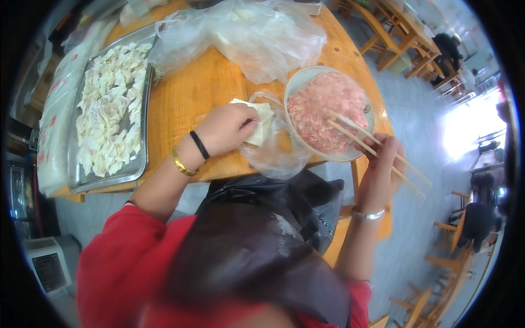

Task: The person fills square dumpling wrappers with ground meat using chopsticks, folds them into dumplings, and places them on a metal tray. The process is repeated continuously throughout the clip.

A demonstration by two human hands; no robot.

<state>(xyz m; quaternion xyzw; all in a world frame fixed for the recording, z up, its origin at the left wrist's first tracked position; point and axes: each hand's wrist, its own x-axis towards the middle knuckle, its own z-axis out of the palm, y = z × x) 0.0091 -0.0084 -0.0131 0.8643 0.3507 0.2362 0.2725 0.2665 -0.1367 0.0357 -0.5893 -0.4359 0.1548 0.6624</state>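
Observation:
My right hand [383, 164] grips a pair of wooden chopsticks [361, 133]. Their tips reach into pink minced meat [324, 106], which fills much of a round white bowl [292, 78] at the table's right side. My left hand [231, 127], back upward and fingers curled, rests over a stack of pale dough wrappers [264, 119]. Whether it pinches a wrapper is hidden beneath the fingers. Under and beside the stack spreads a clear plastic bag [283, 153]. Left of my arm, many folded wontons [112, 110] lie on a metal tray [143, 158].
Crumpled clear plastic bags [254, 37] cover the far part of the wooden table [184, 94]. A large printed plastic package [57, 135] lies beyond the tray's left edge. Wooden benches [377, 28] and a seated person [447, 53] are across the floor to the right.

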